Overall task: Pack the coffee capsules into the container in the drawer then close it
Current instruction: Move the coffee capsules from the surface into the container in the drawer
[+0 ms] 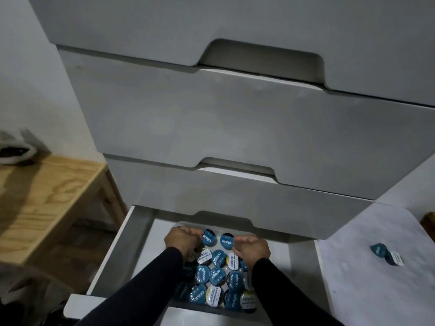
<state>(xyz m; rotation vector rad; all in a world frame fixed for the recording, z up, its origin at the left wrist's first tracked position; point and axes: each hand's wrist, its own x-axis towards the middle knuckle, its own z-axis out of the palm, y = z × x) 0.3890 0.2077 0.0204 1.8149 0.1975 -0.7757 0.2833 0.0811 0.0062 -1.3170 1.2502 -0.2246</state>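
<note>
The bottom drawer (122, 250) is pulled open. Inside stands a clear container (186, 224) filled with several coffee capsules (217, 276) with blue or white foil lids. My left hand (182, 241) reaches over the container's far left part, its curled fingers pinching the edge of a blue capsule (209, 237) in the far row. My right hand (253, 248) is at the far right, with its fingertips on a second blue capsule (227, 241). My dark sleeves hide part of the container. A loose blue capsule (379, 249) and a white-lidded one (396, 258) lie outside, to the right.
Three shut grey drawer fronts (235, 128) rise above the open drawer. The loose capsules rest on a white surface (367, 290) at the right. On the left stands a wooden table (47, 198) with a dark and white object (16, 152) on it.
</note>
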